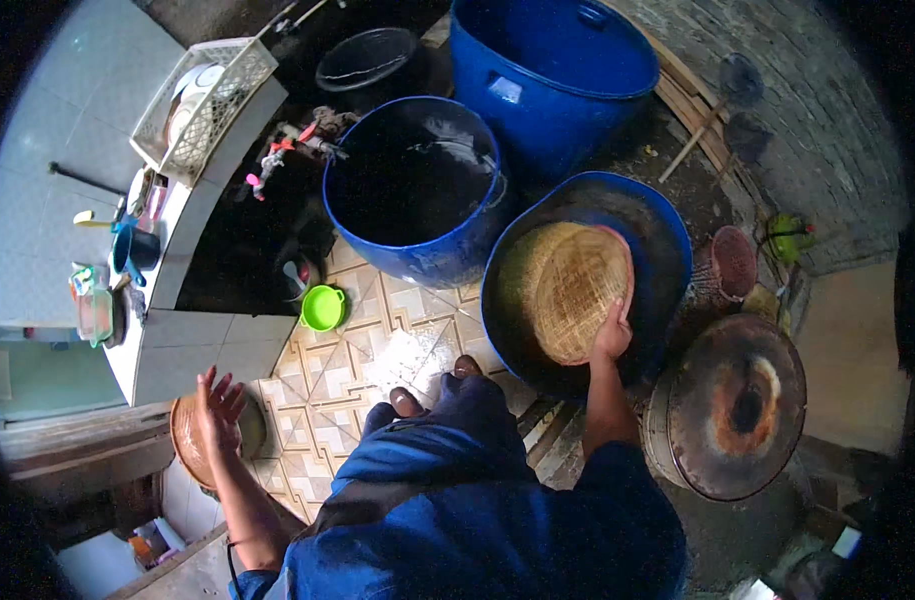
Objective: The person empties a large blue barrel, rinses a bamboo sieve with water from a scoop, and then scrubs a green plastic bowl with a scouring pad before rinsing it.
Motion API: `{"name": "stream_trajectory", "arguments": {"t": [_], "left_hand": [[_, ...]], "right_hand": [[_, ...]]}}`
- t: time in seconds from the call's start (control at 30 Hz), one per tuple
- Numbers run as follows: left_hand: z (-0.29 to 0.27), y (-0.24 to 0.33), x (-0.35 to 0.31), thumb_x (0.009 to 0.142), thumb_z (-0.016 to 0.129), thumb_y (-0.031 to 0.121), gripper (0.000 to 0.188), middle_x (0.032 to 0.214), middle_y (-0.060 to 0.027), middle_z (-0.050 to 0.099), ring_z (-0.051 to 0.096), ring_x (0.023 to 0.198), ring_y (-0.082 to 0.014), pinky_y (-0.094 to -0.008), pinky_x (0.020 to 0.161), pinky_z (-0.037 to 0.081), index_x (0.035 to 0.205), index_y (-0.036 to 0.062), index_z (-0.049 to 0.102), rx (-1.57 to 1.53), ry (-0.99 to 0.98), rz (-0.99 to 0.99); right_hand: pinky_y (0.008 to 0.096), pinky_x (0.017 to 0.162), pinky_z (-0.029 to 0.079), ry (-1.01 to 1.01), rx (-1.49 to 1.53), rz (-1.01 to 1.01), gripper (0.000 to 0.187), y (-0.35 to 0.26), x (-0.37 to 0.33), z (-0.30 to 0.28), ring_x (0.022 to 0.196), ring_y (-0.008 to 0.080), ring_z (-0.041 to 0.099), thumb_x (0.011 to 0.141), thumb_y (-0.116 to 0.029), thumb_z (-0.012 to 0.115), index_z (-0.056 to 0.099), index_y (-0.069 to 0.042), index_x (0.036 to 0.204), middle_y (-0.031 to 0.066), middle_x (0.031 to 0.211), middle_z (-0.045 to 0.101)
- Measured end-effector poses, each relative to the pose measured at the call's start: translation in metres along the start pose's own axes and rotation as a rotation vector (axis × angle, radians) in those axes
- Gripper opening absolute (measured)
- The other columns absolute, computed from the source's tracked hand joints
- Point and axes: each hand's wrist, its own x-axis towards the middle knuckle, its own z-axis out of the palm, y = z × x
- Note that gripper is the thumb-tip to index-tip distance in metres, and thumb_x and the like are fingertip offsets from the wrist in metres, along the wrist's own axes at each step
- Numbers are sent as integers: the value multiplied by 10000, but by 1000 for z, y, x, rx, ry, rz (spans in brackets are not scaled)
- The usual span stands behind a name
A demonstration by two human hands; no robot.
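Note:
My right hand [612, 332] grips the near right rim of a round woven bamboo tray [580, 290]. The tray is tilted inside a wide blue tub [674, 215] with a dark inner wall. Beside the tray's left edge a yellowish surface [517, 268] shows in the tub. Whether that is loose contents or another woven piece, I cannot tell. My left hand [219, 415] is raised at the left, empty, with its fingers apart. Below it, and apart from it as far as I can see, is a brown round basin [187, 440].
A blue barrel [407, 262] of dark water stands ahead, a larger blue barrel [547, 120] behind it. A green bowl [323, 308] sits on the patterned tile floor [362, 365]. At right are a rusty drum [737, 420] and pink basket [733, 262]. A dish rack [202, 110] tops the counter.

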Motion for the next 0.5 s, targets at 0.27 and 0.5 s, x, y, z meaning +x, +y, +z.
{"name": "stream_trajectory", "arguments": {"t": [0.27,0.5], "left_hand": [[238,-19,2,853,678,272,710,1497,-154,354,305,1393,-291,-405,1140,222,1467,120,355,390,-596,602],[362,4,-109,721,774,424,512,1103,-158,622,510,1185,-351,-525,1127,190,1083,80,658,615,-1035,1338]], "right_hand": [[383,513,429,-124,-217,-1224,489,-134,-93,-137,551,263,538,649,-476,827,538,-84,624,77,607,523],[379,646,403,-163,-290,-1780,578,-200,-141,-211,617,227,511,546,-638,783,484,-147,605,20,634,464]]}}
